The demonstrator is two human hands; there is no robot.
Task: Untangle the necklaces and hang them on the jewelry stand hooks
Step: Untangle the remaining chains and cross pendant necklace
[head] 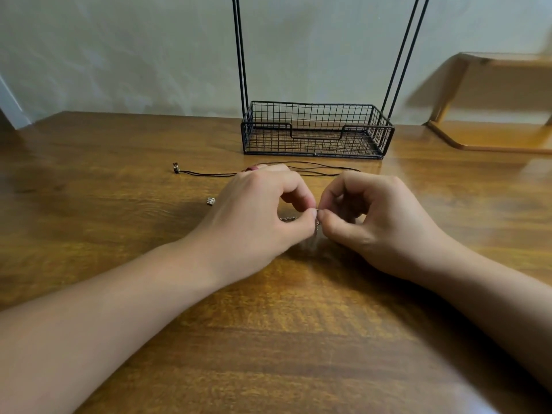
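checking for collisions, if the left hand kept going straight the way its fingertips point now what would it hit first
The left hand points right, so it would meet the right hand first; their fingertips already nearly touch over the thin chain.

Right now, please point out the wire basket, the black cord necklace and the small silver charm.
wire basket (316, 127): head view, front wall.
black cord necklace (206, 174): head view, cord's left stretch.
small silver charm (211, 201): head view, its middle.

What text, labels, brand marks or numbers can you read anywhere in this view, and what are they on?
None: no readable text in this view.
The small silver charm on the wooden table has a pattern too small to read as letters.
The black wire jewelry stand carries no label or brand mark.
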